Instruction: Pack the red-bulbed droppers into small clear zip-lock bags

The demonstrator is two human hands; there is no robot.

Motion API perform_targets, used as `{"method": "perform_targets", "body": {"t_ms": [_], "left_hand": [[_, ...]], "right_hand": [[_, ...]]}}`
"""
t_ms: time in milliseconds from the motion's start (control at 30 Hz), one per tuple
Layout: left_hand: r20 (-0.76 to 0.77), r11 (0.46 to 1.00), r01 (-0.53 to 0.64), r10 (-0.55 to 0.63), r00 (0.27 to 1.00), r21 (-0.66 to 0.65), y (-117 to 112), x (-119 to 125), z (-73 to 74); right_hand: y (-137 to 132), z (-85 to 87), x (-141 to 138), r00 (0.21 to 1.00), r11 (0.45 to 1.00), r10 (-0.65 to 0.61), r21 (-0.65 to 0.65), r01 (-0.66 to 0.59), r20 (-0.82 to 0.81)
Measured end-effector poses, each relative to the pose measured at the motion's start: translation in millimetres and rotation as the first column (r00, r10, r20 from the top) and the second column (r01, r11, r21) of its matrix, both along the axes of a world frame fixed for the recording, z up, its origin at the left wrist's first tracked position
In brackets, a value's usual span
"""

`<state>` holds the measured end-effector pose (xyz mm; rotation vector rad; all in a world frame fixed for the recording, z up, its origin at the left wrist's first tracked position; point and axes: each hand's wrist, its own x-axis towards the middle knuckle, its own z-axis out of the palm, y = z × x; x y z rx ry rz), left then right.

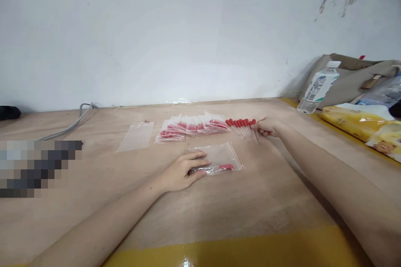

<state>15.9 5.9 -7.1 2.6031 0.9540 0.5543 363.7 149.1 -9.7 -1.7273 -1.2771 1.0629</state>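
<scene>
My left hand [184, 171] lies with its fingers spread over a clear zip bag [216, 154] on the table. Inside that bag is a dropper [226, 167] with a red rubber bulb, its tube partly under my fingers. At the right end of a row of loose red-bulbed droppers [241, 123], my right hand [265, 127] has its fingers closed on one of them. Left of the row, several bagged droppers [194, 127] overlap in a fanned pile. A flat zip bag [136, 137] with nothing visible inside lies further left.
A plastic bottle [316, 89] stands at the right before a grey-beige bag [351, 77]. Yellow packages [354, 123] lie nearby. A grey cable [70, 127] runs along the left, near a blurred-out patch. The white wall [175, 41] rises behind the wooden tabletop [103, 183].
</scene>
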Motion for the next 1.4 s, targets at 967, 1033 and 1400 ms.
{"method": "perform_targets", "body": {"t_ms": [967, 1033, 1400], "left_hand": [[-0.008, 0.999, -0.011, 0.011, 1.0, 0.036, 1, 0, -0.9], [-0.01, 0.999, -0.015, 0.016, 1.0, 0.031, 0, 0, 0.0], [0.009, 0.999, -0.023, 0.022, 1.0, 0.023, 0, 0, 0.6]], "right_hand": [[-108, -7.9, -61, 0.903, 0.877, -0.035, 0.421, 0.233, -0.428], [-114, -7.6, -69, 0.899, 0.882, -0.004, 0.422, 0.21, -0.438], [-122, -7.9, -63, 0.906, 0.888, 0.407, 0.281, -0.363, -0.119]]}}
